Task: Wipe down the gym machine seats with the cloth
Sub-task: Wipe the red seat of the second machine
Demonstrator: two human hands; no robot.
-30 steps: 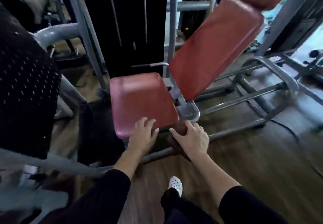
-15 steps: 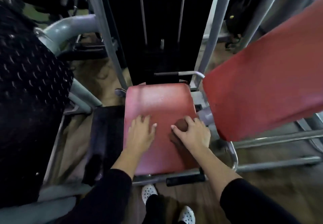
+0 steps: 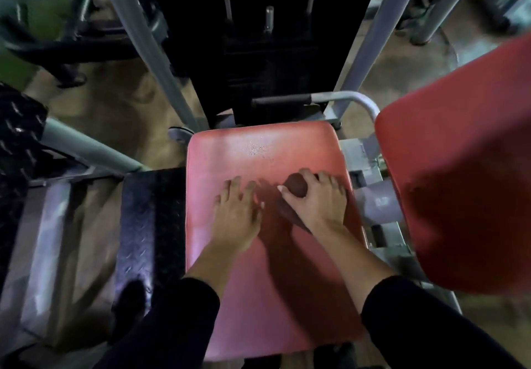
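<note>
**Both hands down on the red seat, cloth bunched up in the right one**

The red seat (image 3: 258,161) is seen from pretty much straight above and fills the middle of the view, so everything here is placed off it. The left hand (image 3: 234,222) is laid flat on the middle of the seat, fingers straight and a bit spread, with nothing held in it. Just beside it, nearer the seat's right edge, the right hand (image 3: 319,207) is curled round the cloth (image 3: 296,189). It's a dark brownish wad, pressed down onto the pad. A rounded lump of it can be seen between thumb and fingers, and a bit more is trailed out under the palm toward the seat's near end. The hands are kept close together but not touching. Black sleeves (image 3: 178,319) are worn on both arms.

A scuffed, shiny patch can be made out near the seat's far edge. Off the seat's right side a red backrest (image 3: 459,181) is tilted up, with a grey tube (image 3: 376,201) seen between the two. Just behind the seat's far edge a handle with a black grip (image 3: 281,100) is mounted. The black weight stack (image 3: 270,52) is set beyond that, between grey posts (image 3: 149,52). Against the seat's left side a black checker-plate step (image 3: 152,225) is fitted. Brown floor (image 3: 120,127) is seen past it. The edges of the view are badly blurred.
</note>
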